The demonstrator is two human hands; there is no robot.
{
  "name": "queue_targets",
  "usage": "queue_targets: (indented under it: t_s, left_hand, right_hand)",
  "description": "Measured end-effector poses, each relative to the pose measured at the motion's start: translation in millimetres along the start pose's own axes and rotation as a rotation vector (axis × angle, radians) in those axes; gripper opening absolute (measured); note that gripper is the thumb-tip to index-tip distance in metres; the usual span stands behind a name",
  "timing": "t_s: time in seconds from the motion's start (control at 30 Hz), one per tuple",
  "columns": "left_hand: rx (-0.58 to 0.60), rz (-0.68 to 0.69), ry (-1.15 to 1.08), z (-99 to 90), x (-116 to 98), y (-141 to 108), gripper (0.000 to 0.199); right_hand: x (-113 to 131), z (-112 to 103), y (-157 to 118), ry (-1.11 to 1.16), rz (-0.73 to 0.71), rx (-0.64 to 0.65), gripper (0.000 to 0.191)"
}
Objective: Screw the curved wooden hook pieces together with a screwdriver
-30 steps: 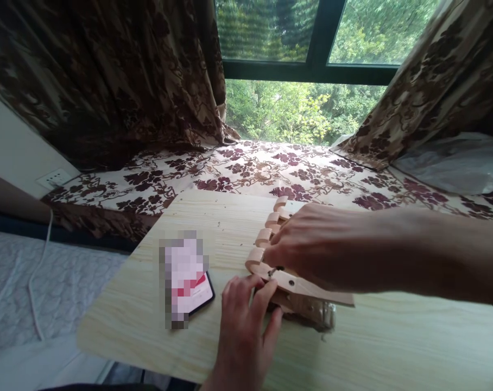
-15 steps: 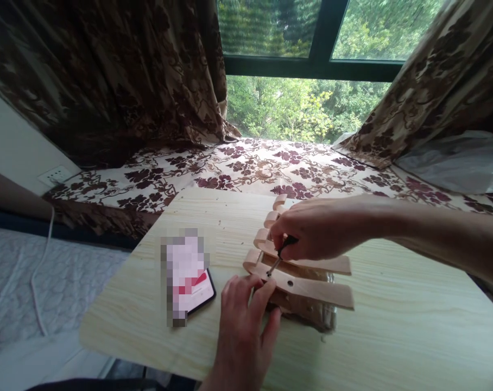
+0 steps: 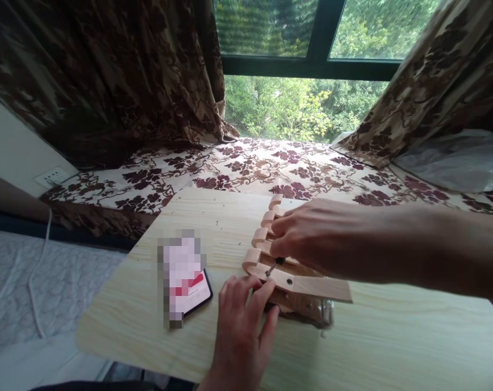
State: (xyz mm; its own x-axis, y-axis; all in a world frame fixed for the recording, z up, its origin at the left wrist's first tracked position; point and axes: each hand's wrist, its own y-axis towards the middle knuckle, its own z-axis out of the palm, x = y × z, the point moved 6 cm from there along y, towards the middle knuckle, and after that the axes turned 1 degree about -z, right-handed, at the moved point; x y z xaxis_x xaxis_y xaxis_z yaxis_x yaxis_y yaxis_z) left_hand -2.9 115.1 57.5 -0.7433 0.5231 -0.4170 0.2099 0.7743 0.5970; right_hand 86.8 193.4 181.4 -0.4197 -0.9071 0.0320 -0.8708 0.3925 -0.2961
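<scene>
My right hand (image 3: 299, 233) is closed around a small screwdriver (image 3: 273, 266). Its black handle is mostly covered by my fingers, and its metal shaft slants down to a hole or screw in the nearest curved wooden slat (image 3: 323, 287). A second dark hole shows farther right along that slat. My left hand (image 3: 242, 320) grips the slat's near edge close to the screwdriver tip, with fingers bent over it and the thumb lower down. More hook-ended wooden slats (image 3: 259, 237) stand in a row behind, partly hidden by my right hand. Under them lies a clear plastic-wrapped bundle (image 3: 311, 312).
A phone (image 3: 197, 296) with a lit, partly blurred screen lies left of my hands on the pale wooden table (image 3: 120, 320). Small dark crumbs dot the tabletop. Beyond is a floral-covered window ledge (image 3: 263, 163), with patterned curtains (image 3: 160, 70) and a white plastic bag (image 3: 458, 160).
My right hand has rotated about the screwdriver, its forearm swinging lower and nearer, and now hides more of the slats and handle. My left hand stays on the slat.
</scene>
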Motion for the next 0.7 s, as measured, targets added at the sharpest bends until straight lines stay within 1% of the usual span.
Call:
queue_targets:
  t_s: [0.07,0.13,0.17,0.23,0.3,0.33,0.37,0.43,0.5,0.6,0.7]
  left_hand:
    - [-0.009,0.004,0.000,-0.8,-0.8,0.0,0.034]
    - [0.007,-0.004,-0.002,-0.5,-1.0,-0.1,0.034]
    - [0.021,-0.016,-0.004,-0.1,-0.5,-0.1,0.035]
    - [0.047,-0.042,-0.009,1.0,1.0,0.1,0.035]
    - [0.046,-0.051,-0.015,1.1,1.9,0.5,0.034]
    - [0.038,-0.050,-0.015,0.9,2.1,0.7,0.033]
    - [0.030,-0.045,-0.015,0.8,2.1,0.8,0.032]
    - [0.018,-0.037,-0.015,0.7,2.0,0.5,0.032]
    - [0.027,-0.043,-0.024,1.6,2.7,-0.5,0.034]
    - [0.048,-0.057,-0.031,3.2,4.0,-2.2,0.036]
    - [0.055,-0.051,-0.021,3.6,3.7,-2.1,0.035]
  right_hand:
    - [5.7,0.7,-0.5,-0.008,-0.050,-0.043,0.018]
    - [12.6,-0.5,2.4,-0.052,-0.078,-0.066,0.021]
    - [15.6,-1.1,5.5,-0.070,-0.082,-0.053,0.021]
    - [19.7,-0.7,13.9,-0.079,-0.083,0.033,0.018]
    - [20.1,-1.3,22.6,-0.059,-0.076,0.101,0.016]
    - [18.9,-2.6,26.5,-0.048,-0.071,0.101,0.016]
    - [16.5,-4.3,29.7,-0.039,-0.058,0.078,0.016]
    - [9.9,-7.2,33.8,-0.015,-0.027,-0.007,0.019]
    - [2.4,-7.5,35.1,0.022,0.013,-0.075,0.018]
    - [-5.2,-5.2,34.4,0.064,0.059,-0.079,0.013]
    - [-5.1,-7.5,30.7,0.053,0.064,-0.070,0.011]
